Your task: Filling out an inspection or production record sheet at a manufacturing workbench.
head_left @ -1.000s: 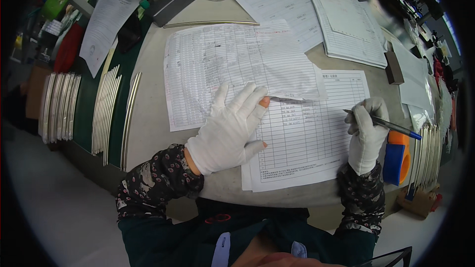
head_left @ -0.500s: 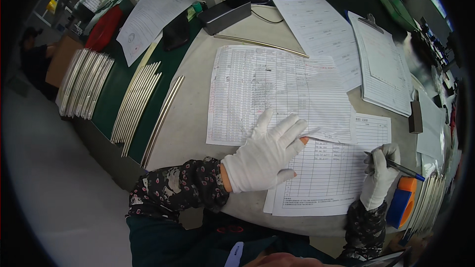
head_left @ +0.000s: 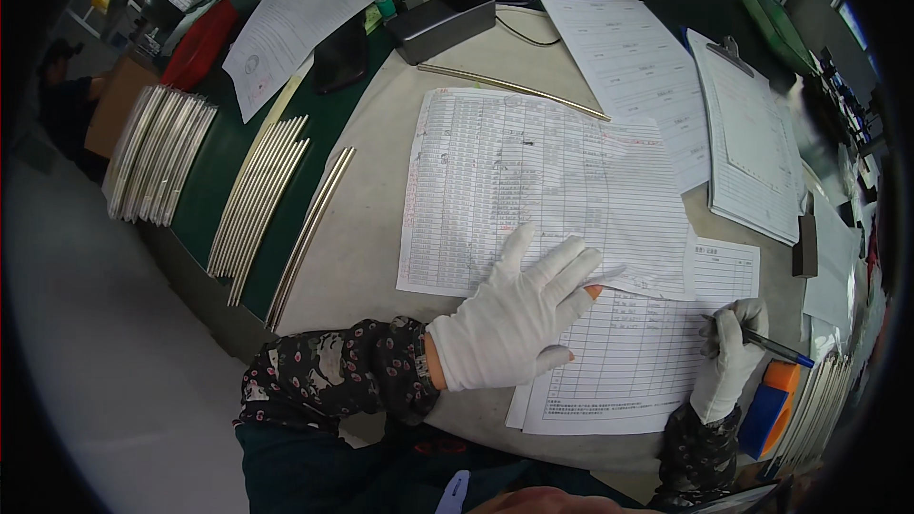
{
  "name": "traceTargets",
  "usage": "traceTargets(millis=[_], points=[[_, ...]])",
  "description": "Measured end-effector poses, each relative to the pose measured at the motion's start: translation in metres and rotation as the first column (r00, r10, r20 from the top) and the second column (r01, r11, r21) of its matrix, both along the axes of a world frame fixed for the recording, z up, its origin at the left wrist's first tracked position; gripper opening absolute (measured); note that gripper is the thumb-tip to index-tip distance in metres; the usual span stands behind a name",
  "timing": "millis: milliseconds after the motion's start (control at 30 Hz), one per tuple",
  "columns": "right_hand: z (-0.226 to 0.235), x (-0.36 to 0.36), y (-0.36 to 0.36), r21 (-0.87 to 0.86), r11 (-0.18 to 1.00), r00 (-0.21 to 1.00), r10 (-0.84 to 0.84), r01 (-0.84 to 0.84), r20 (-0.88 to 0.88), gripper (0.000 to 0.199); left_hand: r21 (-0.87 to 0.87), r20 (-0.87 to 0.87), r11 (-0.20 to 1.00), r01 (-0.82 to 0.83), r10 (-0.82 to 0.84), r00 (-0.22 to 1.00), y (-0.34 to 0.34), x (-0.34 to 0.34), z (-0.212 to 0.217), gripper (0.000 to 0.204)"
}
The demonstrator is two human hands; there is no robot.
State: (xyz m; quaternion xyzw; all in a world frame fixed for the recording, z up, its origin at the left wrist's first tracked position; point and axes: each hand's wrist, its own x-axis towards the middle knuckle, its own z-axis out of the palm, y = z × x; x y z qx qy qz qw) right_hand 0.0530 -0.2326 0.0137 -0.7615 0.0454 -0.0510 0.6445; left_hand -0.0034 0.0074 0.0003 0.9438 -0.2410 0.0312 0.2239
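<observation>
My left hand (head_left: 509, 319), in a white glove with some bare fingertips, lies flat with fingers spread across two papers. Under its upper fingers is a printed list sheet (head_left: 552, 171) with dense rows. The lower part of the hand rests on a ruled form (head_left: 609, 371) that lies partly beneath that list. At the form's right edge, my right hand (head_left: 725, 362), also gloved in white, grips a dark pen (head_left: 776, 347) with a blue end. The pen's tip points left over the form; whether it touches the paper cannot be made out.
Metal rods lie in rows (head_left: 257, 200) at left, beside a plastic-wrapped bundle (head_left: 162, 157). A single rod (head_left: 514, 92) lies above the list. A clipboard (head_left: 752, 133) and a dark block (head_left: 804, 246) are at right. An orange and blue object (head_left: 769, 409) sits beside my right hand.
The whole view has shifted slightly, with the papers and hands now lower in it. Both hands keep their places on the papers, and the pen stays in my right hand.
</observation>
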Motion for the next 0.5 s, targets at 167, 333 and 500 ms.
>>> traceTargets(millis=[167, 333, 500], points=[[0.0009, 0.0008, 0.0018, 0.005, 1.0, 1.0, -0.013, 0.013, -0.022, 0.015, -0.006, -0.029, 1.0, 0.0, 0.0, 1.0, -0.0005, 0.0011, -0.0002, 0.056], [0.0, 0.001, 0.0002, 0.012, 1.0, 1.0, -0.012, 0.012, -0.028, 0.016, -0.019, -0.034, 1.0, -0.003, 0.003, 0.999, -0.0008, 0.0006, -0.0002, 0.053], [-0.0007, 0.0009, 0.0001, 0.027, 1.0, 1.0, 0.005, -0.005, -0.007, 0.017, -0.008, -0.036, 1.0, -0.008, 0.008, 0.999, -0.0009, 0.0005, 0.0003, 0.053]])
